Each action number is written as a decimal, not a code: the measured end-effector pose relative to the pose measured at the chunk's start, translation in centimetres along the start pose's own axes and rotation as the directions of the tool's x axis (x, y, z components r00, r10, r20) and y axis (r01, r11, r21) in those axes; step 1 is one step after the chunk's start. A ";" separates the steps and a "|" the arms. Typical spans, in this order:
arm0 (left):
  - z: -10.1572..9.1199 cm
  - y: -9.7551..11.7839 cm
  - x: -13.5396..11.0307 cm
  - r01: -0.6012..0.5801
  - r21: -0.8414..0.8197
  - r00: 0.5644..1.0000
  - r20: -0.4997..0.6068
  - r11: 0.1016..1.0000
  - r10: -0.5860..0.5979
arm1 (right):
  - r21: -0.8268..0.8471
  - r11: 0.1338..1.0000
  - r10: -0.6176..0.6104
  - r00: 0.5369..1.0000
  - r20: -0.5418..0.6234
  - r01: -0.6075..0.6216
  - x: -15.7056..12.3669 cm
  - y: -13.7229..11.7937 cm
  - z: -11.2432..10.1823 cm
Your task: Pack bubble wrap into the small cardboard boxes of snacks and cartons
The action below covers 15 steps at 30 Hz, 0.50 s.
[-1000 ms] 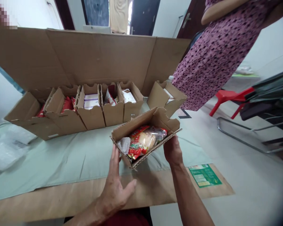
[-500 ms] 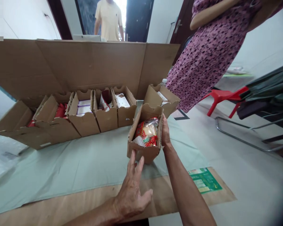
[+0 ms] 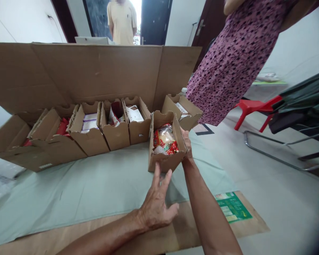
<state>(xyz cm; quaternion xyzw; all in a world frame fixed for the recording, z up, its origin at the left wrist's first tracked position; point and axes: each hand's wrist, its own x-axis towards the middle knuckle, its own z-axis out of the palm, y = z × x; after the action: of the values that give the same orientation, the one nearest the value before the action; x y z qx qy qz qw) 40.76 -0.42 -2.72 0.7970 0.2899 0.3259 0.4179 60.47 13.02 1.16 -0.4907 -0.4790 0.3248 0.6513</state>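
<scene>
A small open cardboard box [image 3: 163, 163] stands on the green cloth, holding a red-and-clear snack packet [image 3: 166, 139]. My right hand [image 3: 186, 144] grips this box by its right side, its fingers partly hidden behind the wall. At the box's front, my left hand [image 3: 159, 202] is spread open, with its fingertips at the lower front panel; whether they press on it I cannot tell. Just left of the held box is a row of similar boxes [image 3: 115, 137] with white cartons and red packets in them. Another box [image 3: 190, 122] with a white carton sits behind it to the right.
A tall cardboard panel [image 3: 101, 72] stands behind the boxes. Green cloth [image 3: 95, 187] covers the tabletop, with brown board along the near edge. Clear plastic [image 3: 2, 180] lies at left. One person in patterned clothing [image 3: 236, 60] stands close at right, another [image 3: 122, 23] farther back.
The held box has moved away from me and slightly right, up beside the end of the row. Both hands have gone with it, the left still spread.
</scene>
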 end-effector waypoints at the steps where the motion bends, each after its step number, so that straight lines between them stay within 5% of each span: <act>1: 0.3 0.0 0.4 0.000 0.001 1.000 -0.001 1.000 0.000 | 0.036 0.999 0.022 1.000 0.001 -0.022 0.1 0.0 -0.2; 15: 3.4 -0.5 7.0 0.057 -0.059 0.993 -0.100 0.997 -0.063 | 0.140 0.980 0.144 0.990 -0.005 -0.142 1.7 2.3 -3.0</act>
<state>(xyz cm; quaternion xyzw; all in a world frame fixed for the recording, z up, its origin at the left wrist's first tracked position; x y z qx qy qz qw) 47.55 3.32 -2.72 0.7583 0.3254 0.3612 0.4342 64.03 14.30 -0.71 -0.4798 -0.4135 0.3997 0.6626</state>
